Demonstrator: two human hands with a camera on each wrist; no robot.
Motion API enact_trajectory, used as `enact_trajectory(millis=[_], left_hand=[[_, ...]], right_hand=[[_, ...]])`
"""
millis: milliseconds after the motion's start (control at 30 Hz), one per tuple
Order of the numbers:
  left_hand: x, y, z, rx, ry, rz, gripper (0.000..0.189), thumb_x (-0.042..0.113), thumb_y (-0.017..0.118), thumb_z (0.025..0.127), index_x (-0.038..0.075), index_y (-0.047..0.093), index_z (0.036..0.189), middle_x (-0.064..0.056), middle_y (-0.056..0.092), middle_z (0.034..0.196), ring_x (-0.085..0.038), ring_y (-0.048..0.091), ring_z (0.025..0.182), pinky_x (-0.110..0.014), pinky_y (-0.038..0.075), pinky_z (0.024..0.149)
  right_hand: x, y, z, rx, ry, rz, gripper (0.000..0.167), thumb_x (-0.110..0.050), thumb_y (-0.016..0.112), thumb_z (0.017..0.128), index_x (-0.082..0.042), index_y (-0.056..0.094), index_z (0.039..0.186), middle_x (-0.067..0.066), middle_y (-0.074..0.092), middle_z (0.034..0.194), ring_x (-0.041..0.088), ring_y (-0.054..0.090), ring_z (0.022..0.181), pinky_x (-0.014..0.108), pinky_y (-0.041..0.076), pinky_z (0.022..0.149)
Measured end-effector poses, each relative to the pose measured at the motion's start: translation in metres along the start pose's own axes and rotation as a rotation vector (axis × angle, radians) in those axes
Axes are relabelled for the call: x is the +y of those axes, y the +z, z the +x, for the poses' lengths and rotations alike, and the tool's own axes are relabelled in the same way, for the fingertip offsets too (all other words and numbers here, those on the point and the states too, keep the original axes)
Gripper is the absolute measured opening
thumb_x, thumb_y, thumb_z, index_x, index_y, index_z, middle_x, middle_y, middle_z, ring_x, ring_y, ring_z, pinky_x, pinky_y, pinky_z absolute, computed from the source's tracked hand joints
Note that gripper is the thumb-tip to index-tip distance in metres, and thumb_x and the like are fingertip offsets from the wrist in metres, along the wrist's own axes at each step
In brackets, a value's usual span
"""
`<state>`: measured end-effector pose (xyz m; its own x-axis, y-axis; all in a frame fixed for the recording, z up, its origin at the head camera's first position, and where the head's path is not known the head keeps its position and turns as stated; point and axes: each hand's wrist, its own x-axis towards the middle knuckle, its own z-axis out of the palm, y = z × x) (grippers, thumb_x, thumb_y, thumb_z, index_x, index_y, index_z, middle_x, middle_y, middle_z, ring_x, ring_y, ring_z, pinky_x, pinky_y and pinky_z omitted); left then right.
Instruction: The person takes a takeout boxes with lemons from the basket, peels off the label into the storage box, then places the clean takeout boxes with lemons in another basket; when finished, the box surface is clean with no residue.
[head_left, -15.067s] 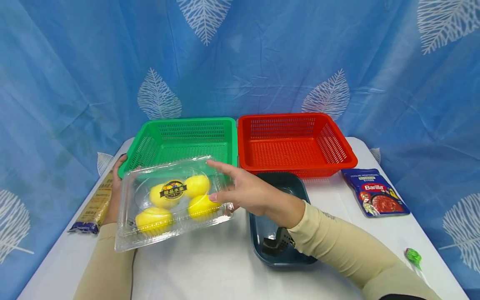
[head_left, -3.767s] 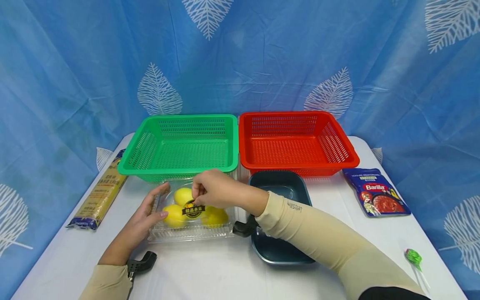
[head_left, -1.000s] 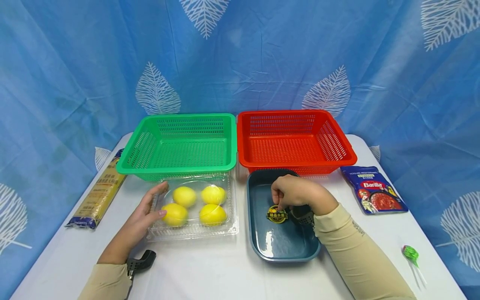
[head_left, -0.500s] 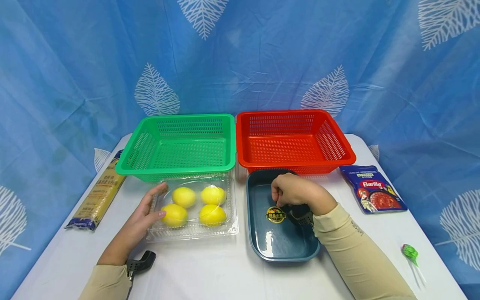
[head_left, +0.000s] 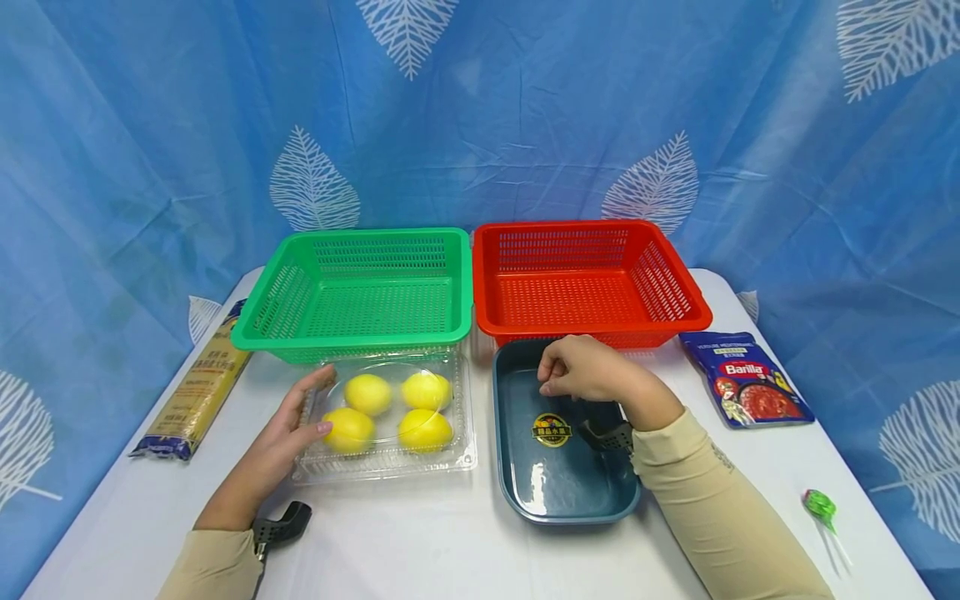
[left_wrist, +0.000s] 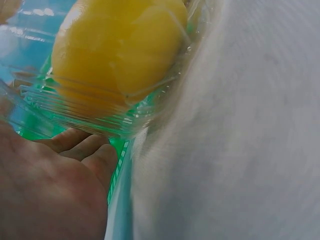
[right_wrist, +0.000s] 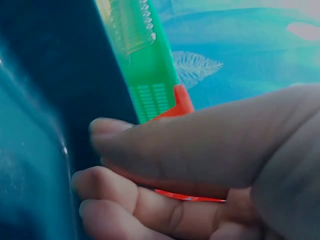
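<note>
Black-and-gold label (head_left: 551, 430) lies just clear of the right hand (head_left: 594, 371).

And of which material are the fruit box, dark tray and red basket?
Fruit box: probably clear, glossy plastic; lemons show through. Dark tray: smooth, shiny, perhaps plastic or coated metal; light glints inside. Red basket: likely moulded plastic, satin-looking, with slotted walls.

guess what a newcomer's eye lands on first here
Probably the green rectangular plastic basket and red rectangular plastic basket, side by side at the back. Then perhaps four yellow lemons in the clear plastic box at the left hand, or the round black-and-gold sticker in the dark blue rectangular tub.
</note>
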<state>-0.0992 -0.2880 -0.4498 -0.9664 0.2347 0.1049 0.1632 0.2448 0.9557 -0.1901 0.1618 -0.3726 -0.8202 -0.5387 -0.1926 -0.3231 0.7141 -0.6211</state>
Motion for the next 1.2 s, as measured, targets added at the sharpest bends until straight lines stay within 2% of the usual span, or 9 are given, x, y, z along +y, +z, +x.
enact_trajectory(millis=[200,367,467,600,800,900,1033,1133,1200], left_hand=[[0.002,0.001,-0.001,0.005,-0.01,0.004,0.073,0.006,0.06,0.103,0.013,0.026,0.167,-0.016,0.017,0.172,-0.035,-0.005,0.158,-0.068,-0.009,0.118],[0.003,0.001,-0.001,0.01,0.0,0.003,0.073,0.005,0.06,0.102,0.011,0.026,0.167,-0.018,0.017,0.172,-0.036,-0.006,0.158,-0.068,-0.01,0.118],[0.003,0.002,-0.002,0.01,0.008,0.003,0.073,0.004,0.06,0.102,0.01,0.027,0.166,-0.019,0.016,0.171,-0.037,-0.006,0.158,-0.069,-0.01,0.117],[0.003,0.002,-0.002,0.008,-0.001,0.004,0.073,0.005,0.06,0.103,0.012,0.026,0.167,-0.018,0.016,0.172,-0.037,-0.007,0.158,-0.07,-0.01,0.117],[0.004,0.002,-0.001,0.001,-0.013,0.012,0.073,0.008,0.06,0.104,0.014,0.025,0.168,-0.016,0.016,0.172,-0.036,-0.007,0.158,-0.07,-0.009,0.117],[0.003,0.002,0.0,-0.001,-0.008,0.012,0.073,0.008,0.06,0.104,0.014,0.025,0.168,-0.016,0.016,0.172,-0.035,-0.006,0.158,-0.07,-0.01,0.117],[0.002,0.002,-0.001,-0.002,0.001,0.006,0.072,0.007,0.06,0.104,0.013,0.025,0.167,-0.016,0.016,0.172,-0.035,-0.007,0.158,-0.07,-0.01,0.117],[0.002,0.001,-0.001,-0.004,0.002,0.002,0.072,0.007,0.059,0.104,0.013,0.025,0.167,-0.016,0.016,0.172,-0.036,-0.007,0.158,-0.071,-0.01,0.116],[0.002,0.001,-0.001,-0.004,0.002,0.0,0.072,0.007,0.059,0.104,0.013,0.025,0.167,-0.016,0.016,0.172,-0.036,-0.007,0.158,-0.071,-0.011,0.116]], right_hand=[[-0.002,-0.006,-0.002,0.024,-0.023,0.088,0.011,-0.014,0.081,0.094,-0.007,0.073,0.097,0.002,0.068,0.08,0.021,0.063,0.065,0.036,0.059,0.062],[-0.005,-0.01,-0.003,0.072,-0.022,0.199,0.012,-0.018,0.079,0.097,-0.007,0.075,0.101,0.009,0.07,0.085,0.026,0.066,0.072,0.047,0.062,0.069],[-0.006,-0.012,-0.004,0.132,-0.025,0.277,0.016,-0.019,0.077,0.099,-0.004,0.075,0.103,0.015,0.071,0.089,0.032,0.067,0.077,0.051,0.062,0.073],[-0.005,-0.015,-0.006,0.247,-0.027,0.383,0.021,-0.019,0.075,0.101,0.001,0.073,0.106,0.02,0.07,0.093,0.036,0.068,0.08,0.043,0.063,0.073],[0.004,-0.026,-0.01,0.491,-0.031,0.504,0.026,-0.019,0.072,0.103,0.005,0.069,0.111,0.023,0.067,0.095,0.041,0.066,0.082,0.036,0.063,0.071],[0.012,-0.036,-0.014,0.64,-0.037,0.566,0.03,-0.021,0.071,0.104,0.008,0.067,0.113,0.022,0.066,0.094,0.035,0.067,0.082,0.034,0.063,0.071],[0.027,-0.053,-0.022,0.886,-0.012,0.683,0.028,-0.023,0.074,0.102,0.003,0.069,0.111,0.013,0.065,0.091,0.02,0.064,0.078,0.026,0.061,0.069],[0.04,-0.065,-0.028,1.085,0.051,0.729,0.025,-0.026,0.076,0.1,-0.005,0.07,0.111,0.007,0.065,0.095,0.017,0.062,0.083,0.021,0.059,0.07],[0.049,-0.072,-0.031,1.202,0.124,0.706,0.025,-0.029,0.075,0.1,-0.009,0.071,0.114,0.004,0.064,0.101,0.014,0.061,0.088,0.019,0.056,0.075]])
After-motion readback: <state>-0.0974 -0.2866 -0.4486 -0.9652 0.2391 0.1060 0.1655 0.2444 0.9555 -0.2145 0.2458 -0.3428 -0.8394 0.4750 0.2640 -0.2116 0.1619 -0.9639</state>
